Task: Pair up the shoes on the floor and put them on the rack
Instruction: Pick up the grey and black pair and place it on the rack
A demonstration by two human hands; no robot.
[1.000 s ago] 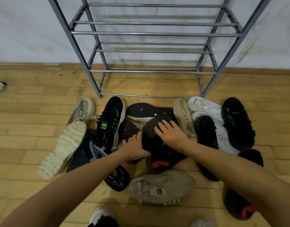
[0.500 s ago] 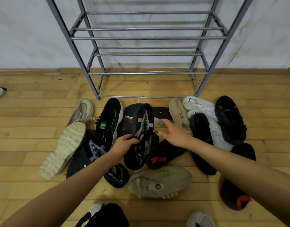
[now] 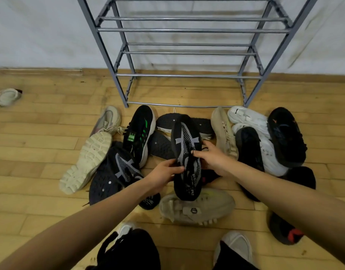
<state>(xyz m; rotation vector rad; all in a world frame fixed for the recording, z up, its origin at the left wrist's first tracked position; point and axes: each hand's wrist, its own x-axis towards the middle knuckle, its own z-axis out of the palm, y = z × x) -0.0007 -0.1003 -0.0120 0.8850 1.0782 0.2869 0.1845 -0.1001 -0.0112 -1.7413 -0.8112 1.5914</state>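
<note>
I hold a black mesh sneaker with grey straps (image 3: 185, 151) upright above the pile, toe away from me. My left hand (image 3: 163, 173) grips its collar from the left, and my right hand (image 3: 211, 158) holds its right side. A matching black and grey sneaker (image 3: 119, 172) lies on the floor to the left. The grey metal rack (image 3: 187, 30) stands bare against the wall behind the pile. Around it lie a black and green sneaker (image 3: 141, 133), beige sneakers (image 3: 197, 207) and white sneakers (image 3: 251, 121).
A chunky beige shoe (image 3: 88, 160) lies sole-up at the pile's left. Black shoes (image 3: 284, 135) lie at the right, one with red trim (image 3: 284, 230) near my right arm. A lone pale shoe (image 3: 7, 96) sits far left by the wall. My feet (image 3: 235, 244) are at the bottom.
The black and grey sneaker was lifted out of the pile and turned upright. My right hand moved onto its side, joining the left hand's grip.
</note>
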